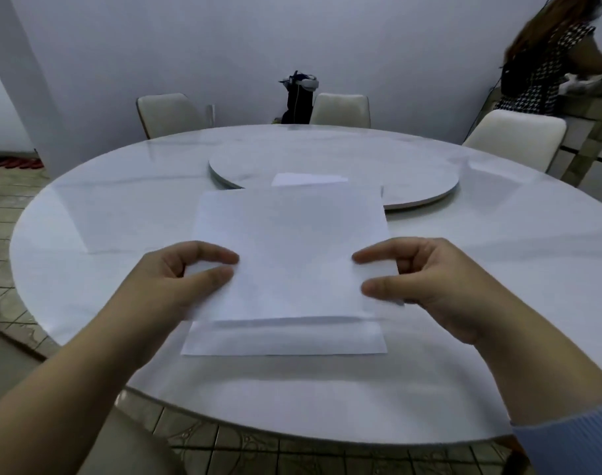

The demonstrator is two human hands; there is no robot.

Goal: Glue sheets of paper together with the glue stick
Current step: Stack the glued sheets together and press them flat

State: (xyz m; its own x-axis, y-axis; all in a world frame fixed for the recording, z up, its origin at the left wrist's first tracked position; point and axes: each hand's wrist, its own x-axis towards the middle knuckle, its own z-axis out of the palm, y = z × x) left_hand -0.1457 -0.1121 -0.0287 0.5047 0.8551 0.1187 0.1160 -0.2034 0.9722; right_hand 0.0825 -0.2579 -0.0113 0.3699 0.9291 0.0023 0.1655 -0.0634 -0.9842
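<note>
A white sheet of paper [292,248] is held up over the round white table [121,214], gripped at both side edges. My left hand [176,279] pinches its left edge between thumb and fingers, and my right hand [423,282] pinches its right edge the same way. Below it a second white sheet [286,341] lies flat on the table, its near strip showing under the raised sheet. A further piece of white paper [306,178] rests on the turntable behind. No glue stick is in view.
A round turntable [412,180] sits at the table's centre. Three white chairs [169,113] stand around the far side, with a dark bag [298,101] between two of them. A person [546,63] stands at a counter at the far right. The floor is tiled.
</note>
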